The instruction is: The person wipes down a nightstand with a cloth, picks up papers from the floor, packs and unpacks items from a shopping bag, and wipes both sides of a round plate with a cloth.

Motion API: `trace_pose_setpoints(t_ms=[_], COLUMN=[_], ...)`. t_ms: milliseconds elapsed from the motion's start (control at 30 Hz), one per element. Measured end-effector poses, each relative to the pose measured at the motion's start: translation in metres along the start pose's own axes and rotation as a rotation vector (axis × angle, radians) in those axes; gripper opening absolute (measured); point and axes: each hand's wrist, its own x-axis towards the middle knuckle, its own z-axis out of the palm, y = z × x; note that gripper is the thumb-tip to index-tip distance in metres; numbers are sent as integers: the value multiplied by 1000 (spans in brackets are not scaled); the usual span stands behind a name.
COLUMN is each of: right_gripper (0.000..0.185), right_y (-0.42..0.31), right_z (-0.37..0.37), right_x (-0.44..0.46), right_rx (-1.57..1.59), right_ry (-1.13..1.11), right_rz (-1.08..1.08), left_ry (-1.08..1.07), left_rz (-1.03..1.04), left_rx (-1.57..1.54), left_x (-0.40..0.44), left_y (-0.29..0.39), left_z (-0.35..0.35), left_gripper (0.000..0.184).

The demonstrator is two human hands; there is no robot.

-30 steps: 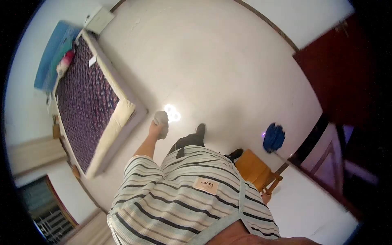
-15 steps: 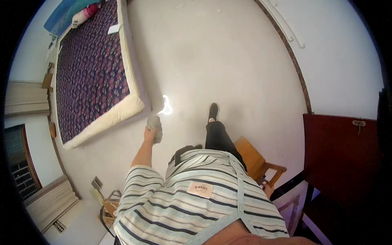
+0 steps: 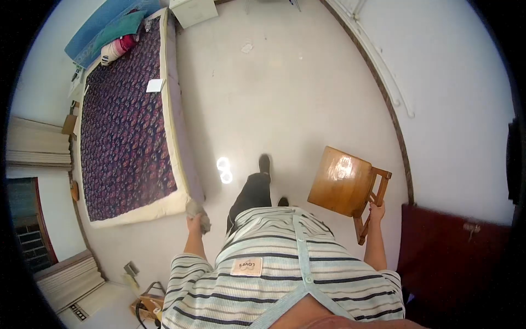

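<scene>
In my left hand [image 3: 194,222] is a crumpled greyish cloth [image 3: 199,214], near the front corner of the bed. My fingers are wrapped round it. At my right side, my right hand [image 3: 376,212] grips the frame of a small wooden stool [image 3: 341,181]. Its glossy seat faces up toward me and its leg frame sticks out to the right. Whether the stool touches the floor, I cannot tell.
A bed [image 3: 129,131] with a dark patterned cover stands to the left, with a white sheet-like item [image 3: 155,85] on it. A white cabinet [image 3: 193,12] stands at the far end. The dark red door [image 3: 446,263] is at right, and a small piece of litter [image 3: 247,48] lies on the floor.
The stool, held in my right hand, has swung forward and come fully into view. My left hand with the cloth has moved back and left. My feet have stepped forward.
</scene>
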Motion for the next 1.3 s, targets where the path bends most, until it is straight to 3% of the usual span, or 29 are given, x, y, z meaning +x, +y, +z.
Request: trace_pose_setpoints(t_ms=[100, 167, 267, 300, 367, 433, 600, 700, 833, 867, 933, 1000, 1033, 1100, 1133, 1200, 1233, 1300], right_gripper=[32, 33, 25, 20, 19, 21, 21, 26, 21, 21, 20, 21, 21, 20, 20, 24, 24, 23], right_y=[-75, -132, -203, -211, -264, -293, -380, -424, -491, -507, -532, -570, -588, -606, -614, -617, -616, -606], right_z=[53, 82, 131, 147, 180, 210, 316, 391, 503, 534, 595, 646, 670, 712, 730, 767, 783, 813], right_x=[70, 96, 133, 154, 183, 214, 276, 330, 414, 433, 467, 495, 510, 547, 567, 601, 619, 660], right_rx=[-43, -25, -93, -35, 5, 29, 140, 361, 308, 315, 403, 460, 470, 456, 431, 519, 507, 490], right_ry=[-44, -84, -11, -20, -45, -69, -46, -151, -204, -219, -205, -231, -236, -280, -293, -293, -279, -290], right_rz=[-45, -39, -72, -102, -72, 13, 3, -34, 88, 96, 38, 50, 59, 63, 75, 75, 112, 153], left_ry=[22, 223, 194, 172, -25, -46, -7, 85, 122, 163, 210, -2, 4, 330, 347, 250, 377, 429], left_rz=[41, -90, -209, -298, -116, 80, 207, 215, 246, 129, 104, 470, 465, 113, 88, -279, -162, -227], left_rx=[-39, -35, -172, -139, -174, -152, -160, -159, -64, -168, -196, 461, 466, 21, 28, -192, -220, -152], left_x=[39, 66, 115, 110, 140, 178, 272, 290, 324, 316, 266, 245, 255, 281, 276, 277, 281, 289], left_y=[0, 6, 43, 100, 166, 229, 356, 408, 396, 385, 398, 391, 376, 349, 374, 434, 452, 512], left_z=[21, 47, 96, 132, 181, 231, 317, 349, 335, 332, 347, 347, 343, 347, 365, 400, 425, 466], left_gripper=[54, 54, 53, 49, 48, 49, 51, 50, 44, 40, 35, 37, 37, 41, 41, 45, 45, 45])
